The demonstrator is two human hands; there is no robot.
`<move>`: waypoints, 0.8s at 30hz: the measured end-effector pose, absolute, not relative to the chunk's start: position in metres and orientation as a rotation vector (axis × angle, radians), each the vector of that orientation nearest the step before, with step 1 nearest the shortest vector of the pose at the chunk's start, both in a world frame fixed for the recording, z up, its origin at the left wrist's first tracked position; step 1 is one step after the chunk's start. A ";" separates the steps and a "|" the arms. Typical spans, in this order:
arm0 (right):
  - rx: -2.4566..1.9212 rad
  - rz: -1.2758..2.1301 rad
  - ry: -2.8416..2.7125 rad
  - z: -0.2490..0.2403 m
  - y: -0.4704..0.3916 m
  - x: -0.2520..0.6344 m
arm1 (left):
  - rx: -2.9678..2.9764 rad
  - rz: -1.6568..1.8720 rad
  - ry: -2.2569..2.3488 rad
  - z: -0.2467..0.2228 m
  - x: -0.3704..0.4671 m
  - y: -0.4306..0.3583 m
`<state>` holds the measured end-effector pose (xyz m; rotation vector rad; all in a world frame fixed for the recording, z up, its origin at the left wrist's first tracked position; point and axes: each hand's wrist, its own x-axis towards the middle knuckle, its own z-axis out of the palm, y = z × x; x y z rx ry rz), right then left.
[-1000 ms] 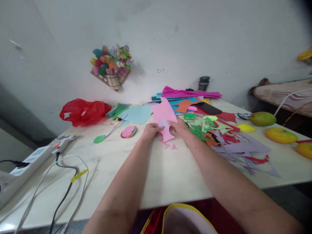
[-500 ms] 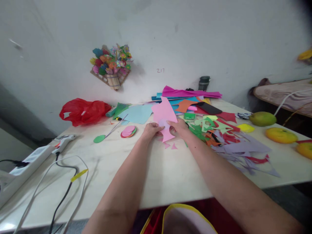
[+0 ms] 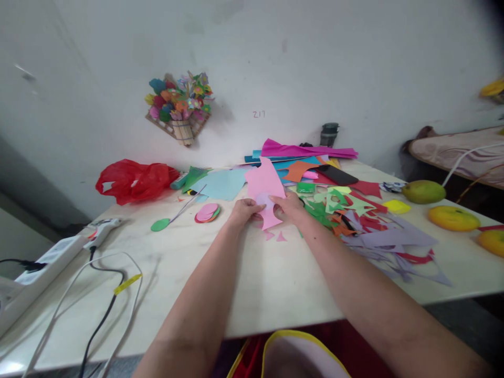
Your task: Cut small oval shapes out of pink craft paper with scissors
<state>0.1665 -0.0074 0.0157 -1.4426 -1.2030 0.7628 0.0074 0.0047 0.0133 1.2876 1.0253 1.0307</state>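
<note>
A pink sheet (image 3: 264,178) with curved cut-outs along its lower edges is held up over the table between both hands. My left hand (image 3: 246,211) pinches its left side. At its right side, my right hand (image 3: 290,206) grips the sheet with the thumb on the front. A paler round piece (image 3: 265,203) lies against the sheet between my thumbs. Small pink scraps (image 3: 281,237) lie on the table just below. To the left sits a stack of round pieces (image 3: 208,212), pink on top, and farther left a green disc (image 3: 160,224).
Colored scraps (image 3: 366,210) and a black phone-like object (image 3: 337,175) lie to the right, with mangoes (image 3: 454,218) beyond. A red plastic bag (image 3: 134,181) is at the back left. A power strip (image 3: 43,270) and cables (image 3: 131,298) run along the left side.
</note>
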 end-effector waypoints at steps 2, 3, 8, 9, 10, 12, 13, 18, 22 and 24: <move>-1.466 0.803 -1.171 0.018 -0.008 0.166 | 1.286 1.035 1.027 0.012 0.007 0.005; -1.474 0.817 -1.159 0.019 -0.009 0.165 | 1.285 1.037 1.024 0.012 0.007 0.006; -1.448 0.840 -1.142 0.024 -0.012 0.163 | 1.275 1.052 0.961 0.011 0.007 0.005; -1.436 0.847 -1.140 0.023 -0.012 0.163 | 1.268 1.053 0.947 0.011 0.007 0.005; -1.425 0.853 -1.137 0.023 -0.011 0.163 | 1.260 1.056 0.936 0.011 0.007 0.004; -1.393 0.869 -1.139 0.019 -0.008 0.164 | 1.247 1.063 0.916 0.010 0.007 0.004; -1.371 0.877 -1.141 0.017 -0.006 0.164 | 1.244 1.067 0.907 0.010 0.007 0.005; -1.287 0.888 -1.145 0.008 0.002 0.166 | 1.226 1.080 0.851 0.003 0.008 0.009; -1.290 0.882 -1.160 0.007 0.002 0.165 | 1.188 1.087 0.837 0.001 0.008 0.012; -1.272 0.890 -1.176 0.007 0.002 0.164 | 1.186 1.077 0.835 0.002 0.008 0.011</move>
